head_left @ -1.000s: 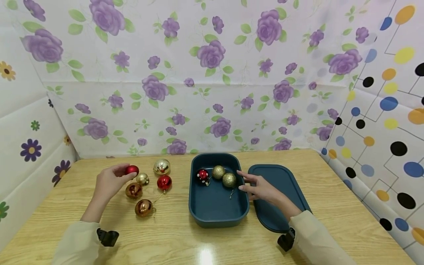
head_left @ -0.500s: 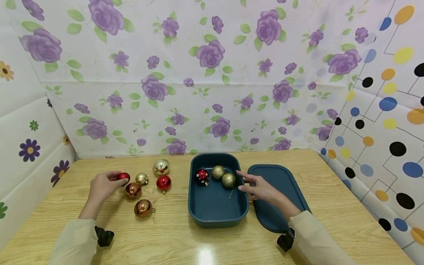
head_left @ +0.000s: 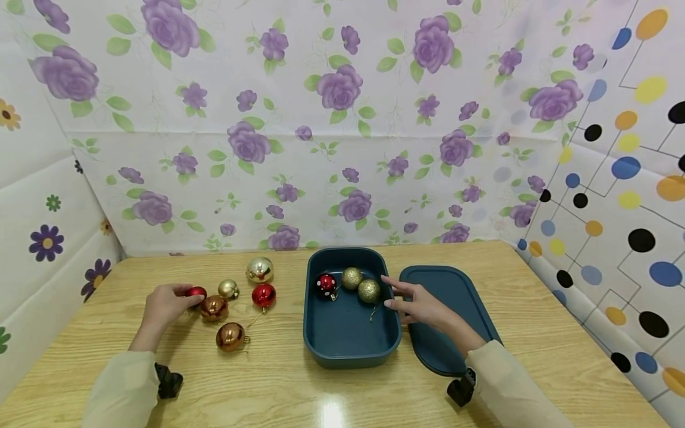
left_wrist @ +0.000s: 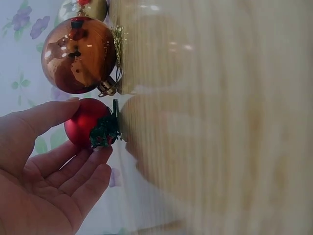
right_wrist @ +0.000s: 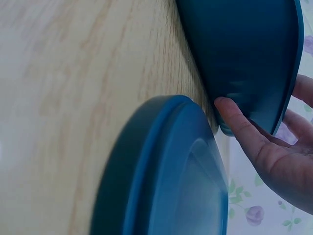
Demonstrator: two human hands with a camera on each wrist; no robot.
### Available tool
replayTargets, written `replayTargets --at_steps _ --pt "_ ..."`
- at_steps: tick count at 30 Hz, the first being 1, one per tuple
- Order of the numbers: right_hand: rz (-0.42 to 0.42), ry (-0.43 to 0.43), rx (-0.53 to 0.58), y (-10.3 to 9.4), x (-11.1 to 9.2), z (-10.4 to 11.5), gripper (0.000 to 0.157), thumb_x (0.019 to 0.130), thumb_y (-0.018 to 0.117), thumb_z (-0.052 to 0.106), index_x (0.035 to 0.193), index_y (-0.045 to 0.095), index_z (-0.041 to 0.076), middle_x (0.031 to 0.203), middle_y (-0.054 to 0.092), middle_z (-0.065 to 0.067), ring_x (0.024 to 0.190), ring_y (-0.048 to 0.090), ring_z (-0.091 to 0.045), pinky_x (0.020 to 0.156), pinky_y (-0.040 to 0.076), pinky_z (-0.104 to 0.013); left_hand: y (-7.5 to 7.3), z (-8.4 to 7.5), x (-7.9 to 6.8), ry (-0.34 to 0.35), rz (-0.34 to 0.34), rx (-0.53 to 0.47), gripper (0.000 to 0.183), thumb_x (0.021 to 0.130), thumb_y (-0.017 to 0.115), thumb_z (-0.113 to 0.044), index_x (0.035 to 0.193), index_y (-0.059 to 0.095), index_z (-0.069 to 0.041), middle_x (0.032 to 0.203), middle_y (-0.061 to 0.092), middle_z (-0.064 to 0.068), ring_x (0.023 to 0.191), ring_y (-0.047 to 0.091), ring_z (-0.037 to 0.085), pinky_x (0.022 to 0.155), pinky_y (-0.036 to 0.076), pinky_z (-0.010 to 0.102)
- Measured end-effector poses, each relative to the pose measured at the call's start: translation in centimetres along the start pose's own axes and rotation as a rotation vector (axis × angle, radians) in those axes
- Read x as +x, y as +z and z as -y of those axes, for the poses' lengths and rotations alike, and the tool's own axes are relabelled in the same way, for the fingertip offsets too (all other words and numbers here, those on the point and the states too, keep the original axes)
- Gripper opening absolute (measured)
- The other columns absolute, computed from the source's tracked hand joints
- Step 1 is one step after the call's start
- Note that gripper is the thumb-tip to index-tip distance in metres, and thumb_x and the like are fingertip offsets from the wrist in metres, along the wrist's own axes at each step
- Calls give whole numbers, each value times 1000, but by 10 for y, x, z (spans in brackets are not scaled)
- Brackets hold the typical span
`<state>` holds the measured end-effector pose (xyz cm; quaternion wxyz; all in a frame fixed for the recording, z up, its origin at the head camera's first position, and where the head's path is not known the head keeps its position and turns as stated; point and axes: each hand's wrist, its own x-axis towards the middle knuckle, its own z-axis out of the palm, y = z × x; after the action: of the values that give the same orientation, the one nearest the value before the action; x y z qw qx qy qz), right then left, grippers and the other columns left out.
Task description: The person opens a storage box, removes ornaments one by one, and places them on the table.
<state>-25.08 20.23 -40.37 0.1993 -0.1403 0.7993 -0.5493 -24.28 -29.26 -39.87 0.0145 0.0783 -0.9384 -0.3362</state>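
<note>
The left hand (head_left: 163, 303) pinched a red bauble (head_left: 196, 292) on the table (head_left: 332, 392), touching a copper one (head_left: 214, 308). The right hand (head_left: 423, 304) lay open-fingered against the box (head_left: 348, 351). A firmer grip would have stopped it rolling.

I see a matte red bauble (head_left: 196, 292) left of centre, copper ones (head_left: 232, 336) beside it, and glittery gold balls (head_left: 369, 290) in the dark teal box (head_left: 350, 345). Purple roses pattern the backdrop (head_left: 342, 119) above; the table (head_left: 299, 392) is pale woodgrain.

wooden table (head_left: 535, 309) | floral backdrop (head_left: 342, 119) | dotted side panel (head_left: 631, 208)
</note>
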Motion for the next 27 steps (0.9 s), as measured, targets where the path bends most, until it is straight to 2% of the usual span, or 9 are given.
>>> replayTargets --at_steps 10,18,21,27 --pt "4 -8 -4 0 0 -1 69 86 62 34 145 28 21 144 21 -29 128 32 -40 77 52 -40 -1 3 2 -3 13 10 60 85 63 -32 122 49 13 121 47 34 107 44 50 83 41 54" --pt "1 -4 -13 0 0 -1 68 87 61 33 145 28 22 144 20 -29 128 31 -40 77 52 -40 -5 2 1 24 11 18 66 86 61 -37 123 46 15 122 46 35 108 43 51 85 40 55" --pt "-3 -2 -14 0 0 -1 68 86 61 32 145 28 23 144 20 -28 129 31 -40 77 52 -40 -6 -1 -1 46 -17 17 66 87 59 -37 124 45 16 122 47 34 108 45 50 86 41 54" --pt "-7 -1 -18 1 0 -1 67 87 61 32 144 29 23 144 21 -28 129 31 -39 76 52 -39 -7 -15 -4 95 -116 -16 61 87 59 -34 123 48 14 119 51 32 106 50 45 85 42 52"
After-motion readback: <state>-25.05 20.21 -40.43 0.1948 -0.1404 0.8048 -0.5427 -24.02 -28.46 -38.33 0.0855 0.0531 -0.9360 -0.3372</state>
